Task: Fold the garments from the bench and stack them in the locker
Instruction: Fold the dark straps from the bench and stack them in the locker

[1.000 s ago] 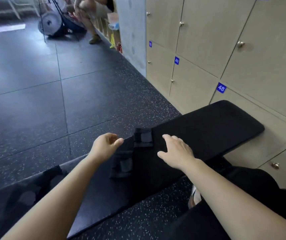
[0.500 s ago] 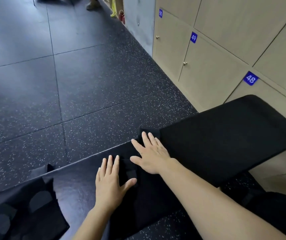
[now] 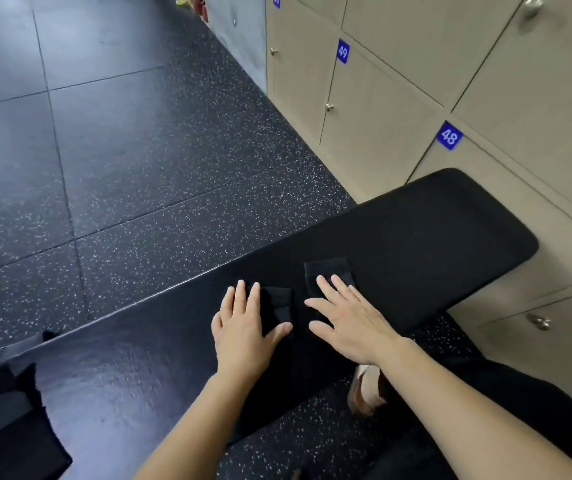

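Hands both lie on the black garment (image 3: 324,271), which is spread across the padded black bench (image 3: 433,230) and, as far as we can make out, drapes over its near edge. Left hand (image 3: 243,330): palm down, fingers straight and close together, thumb splayed, pressing a folded flap. Right hand (image 3: 354,323): just beside it, fingers straight and slightly spread, tips on a second squared-off flap nearer the beige lockers (image 3: 381,133). Neither hand grips anything. Black on black, so we cannot trace the garment's full outline. We note a second dark garment (image 3: 7,427) at the bench's left end. Locker doors shut, with blue tags 48 (image 3: 448,135) and 49 (image 3: 342,51). Speckled rubber floor (image 3: 139,168). Shoe (image 3: 364,393) below the right forearm.
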`<state>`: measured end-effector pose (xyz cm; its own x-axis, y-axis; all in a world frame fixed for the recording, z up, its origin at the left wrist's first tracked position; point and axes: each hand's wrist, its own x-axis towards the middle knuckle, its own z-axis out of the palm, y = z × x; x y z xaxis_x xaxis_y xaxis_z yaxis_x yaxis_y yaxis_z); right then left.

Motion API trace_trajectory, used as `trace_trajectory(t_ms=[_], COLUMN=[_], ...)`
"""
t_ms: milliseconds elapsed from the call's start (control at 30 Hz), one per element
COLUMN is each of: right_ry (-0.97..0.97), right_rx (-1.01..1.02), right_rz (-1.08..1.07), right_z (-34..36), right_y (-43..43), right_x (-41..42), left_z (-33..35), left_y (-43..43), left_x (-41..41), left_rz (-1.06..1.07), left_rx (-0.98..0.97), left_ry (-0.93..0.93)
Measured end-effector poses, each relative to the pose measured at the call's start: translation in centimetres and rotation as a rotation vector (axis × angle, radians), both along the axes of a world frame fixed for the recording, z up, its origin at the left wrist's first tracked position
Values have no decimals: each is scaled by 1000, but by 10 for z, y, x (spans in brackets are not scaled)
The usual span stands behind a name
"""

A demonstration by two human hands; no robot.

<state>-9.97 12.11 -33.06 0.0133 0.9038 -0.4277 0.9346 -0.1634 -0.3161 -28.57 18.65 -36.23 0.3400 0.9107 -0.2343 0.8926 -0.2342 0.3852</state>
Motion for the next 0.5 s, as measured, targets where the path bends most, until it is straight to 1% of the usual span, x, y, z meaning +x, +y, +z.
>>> trace_trajectory(t_ms=[133, 267, 333, 367, 433, 467, 500], right_ry=[129, 185, 215, 212, 119, 48, -26], right_rx=[24, 55, 143, 245, 492, 552, 539], right_rz=[-165, -315, -463, -566, -765, -842, -901], right_z=[2, 1, 2, 5, 9, 10, 9], right_y=[-29, -38, -44, -47, -53, -54, -55], right_x=[36, 58, 66, 70, 81, 86, 92], left_z=[7, 10, 11, 11, 13, 14, 14], left_y=[-16, -28, -30, -30, -30, -31, -34], left_x=[47, 91, 105, 109, 111, 109, 106], left_rz=[-36, -59, -50, -18, 95, 147, 178], left_rx=[-11, -14, -15, -12, 9, 21, 34], left_ry=[-10, -28, -48, -57, -45, -16, 24])
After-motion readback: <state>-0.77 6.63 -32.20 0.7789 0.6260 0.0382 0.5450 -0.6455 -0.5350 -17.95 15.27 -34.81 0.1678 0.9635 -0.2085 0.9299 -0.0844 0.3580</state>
